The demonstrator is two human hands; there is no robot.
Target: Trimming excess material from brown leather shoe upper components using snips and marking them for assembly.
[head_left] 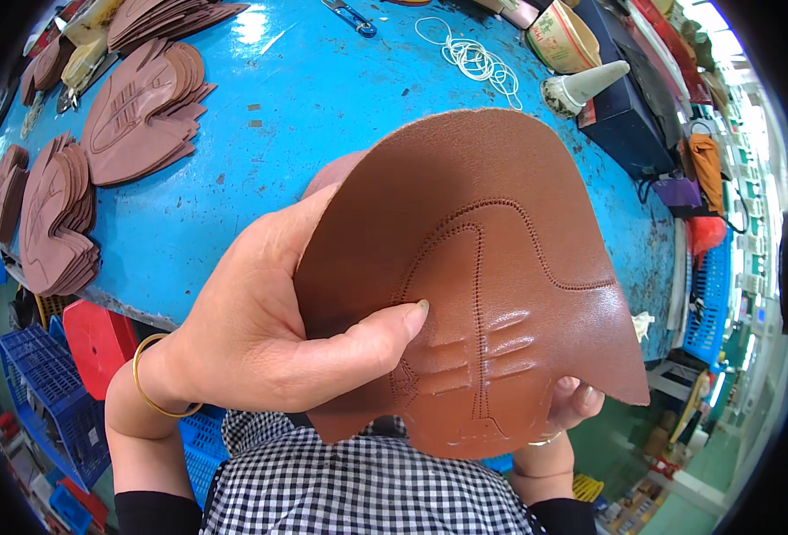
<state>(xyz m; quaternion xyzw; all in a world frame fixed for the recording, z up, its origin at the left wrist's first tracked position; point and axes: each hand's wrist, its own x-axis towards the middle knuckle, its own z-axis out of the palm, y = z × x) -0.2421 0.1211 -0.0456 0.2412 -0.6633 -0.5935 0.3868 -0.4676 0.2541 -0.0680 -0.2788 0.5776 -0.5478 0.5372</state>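
While left hand (256,316) clamps 1 brown leather piece (537,245), right hand (576,404) at edge (grip hidden)

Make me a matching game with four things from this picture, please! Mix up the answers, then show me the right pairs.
Things:
1. Brown leather-like piece
2. White string
3. Bangle
4. Checked cloth

Where or what colour:
A. Black and white
B. In loose loops on the blue table
C. Held by the left hand
D. Gold-coloured

Right pairs: 1-C, 2-B, 3-D, 4-A

white cord (477,61) (loosely coiled), blue crate (45,367)
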